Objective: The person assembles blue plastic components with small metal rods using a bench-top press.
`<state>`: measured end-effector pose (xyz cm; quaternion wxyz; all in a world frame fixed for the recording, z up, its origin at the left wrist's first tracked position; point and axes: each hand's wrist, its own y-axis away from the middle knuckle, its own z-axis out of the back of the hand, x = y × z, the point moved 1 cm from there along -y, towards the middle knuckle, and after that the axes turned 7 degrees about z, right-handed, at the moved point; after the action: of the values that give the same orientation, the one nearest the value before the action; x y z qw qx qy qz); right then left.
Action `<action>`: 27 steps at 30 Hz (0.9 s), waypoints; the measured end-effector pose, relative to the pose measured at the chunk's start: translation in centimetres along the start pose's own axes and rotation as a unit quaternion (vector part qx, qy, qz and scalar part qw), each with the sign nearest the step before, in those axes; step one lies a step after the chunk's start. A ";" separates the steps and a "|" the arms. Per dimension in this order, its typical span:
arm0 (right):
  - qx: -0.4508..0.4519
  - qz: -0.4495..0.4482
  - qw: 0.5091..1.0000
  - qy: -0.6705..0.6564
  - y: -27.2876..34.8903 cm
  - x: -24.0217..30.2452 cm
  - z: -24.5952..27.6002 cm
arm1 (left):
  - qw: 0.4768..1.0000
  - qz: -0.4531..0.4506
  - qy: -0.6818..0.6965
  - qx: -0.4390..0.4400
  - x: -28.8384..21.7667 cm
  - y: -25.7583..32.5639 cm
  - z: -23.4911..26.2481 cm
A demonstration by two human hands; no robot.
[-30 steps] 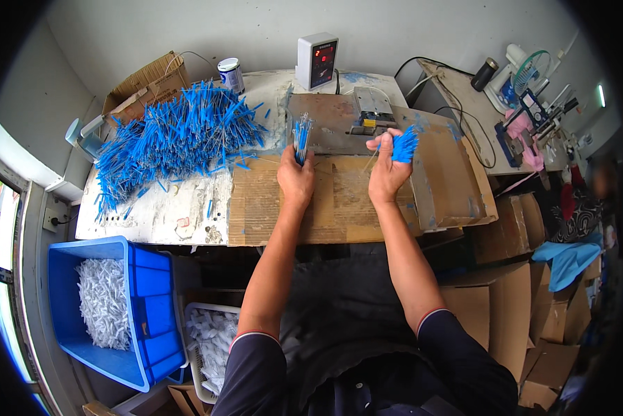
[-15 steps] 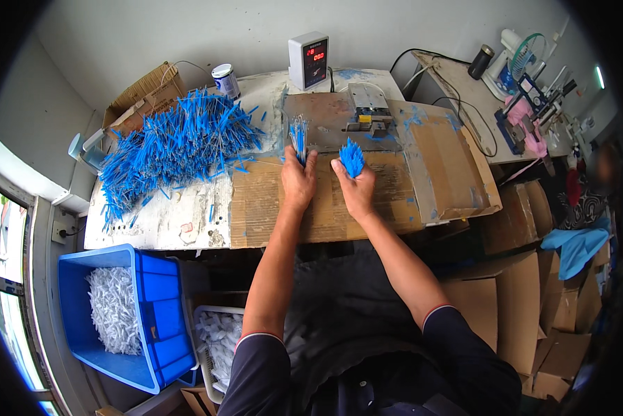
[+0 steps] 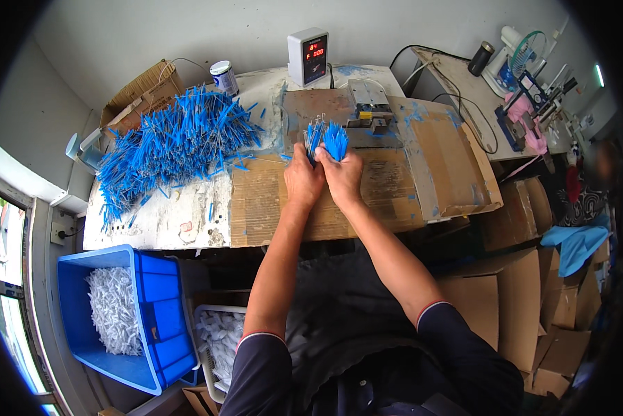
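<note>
My left hand [image 3: 304, 182] is closed round a bundle of thin wire sticks [image 3: 313, 136], with metal ends, some hooked, rising above the fingers and blue parts below them. Beside it, my right hand [image 3: 343, 177] grips a second bundle [image 3: 335, 141], its blue ends upward in a tight cluster. The two hands touch or nearly touch, over the cardboard-covered front of the table [image 3: 256, 208]. To the left lies a large heap of similar blue-and-wire sticks [image 3: 179, 139], with a few strays around its edge.
Behind my hands sits a small metal fixture [image 3: 371, 119], with a white box with a red display [image 3: 308, 59] further back. A flat cardboard piece [image 3: 450, 159] lies right. Below left are a blue bin [image 3: 166, 326] of clear plastic pieces and a white basket [image 3: 207, 360].
My right hand has moved left, bringing its bundle against or close beside the left one. The left hand has shifted slightly right and turned. The red display reads differently.
</note>
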<state>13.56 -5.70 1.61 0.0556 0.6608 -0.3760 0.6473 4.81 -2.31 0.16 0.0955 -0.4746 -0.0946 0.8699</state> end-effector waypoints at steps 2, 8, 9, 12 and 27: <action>-0.004 0.049 0.999 0.007 0.2 0.0 0.0 | 0.999 -0.028 0.003 -0.018 0.0 0.2 0.0; -0.033 0.014 0.999 -0.029 -0.3 -0.5 0.0 | 0.999 -0.047 0.018 -0.008 -0.3 0.3 0.0; -0.032 0.013 0.999 -0.029 -0.3 -0.3 0.1 | 0.999 -0.046 0.018 -0.009 -0.3 0.2 0.1; 0.019 -0.129 0.981 -0.142 -0.5 0.3 0.7 | 0.999 -0.002 0.036 0.029 -0.1 0.0 0.5; 0.021 -0.154 0.978 -0.136 -1.6 1.6 0.7 | 0.945 -0.002 0.295 0.141 1.7 -1.0 0.1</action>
<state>14.88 -5.64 3.62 0.0888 0.7937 -0.2605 0.5425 3.91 -0.86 -0.94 0.1870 -0.6914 0.0601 0.6953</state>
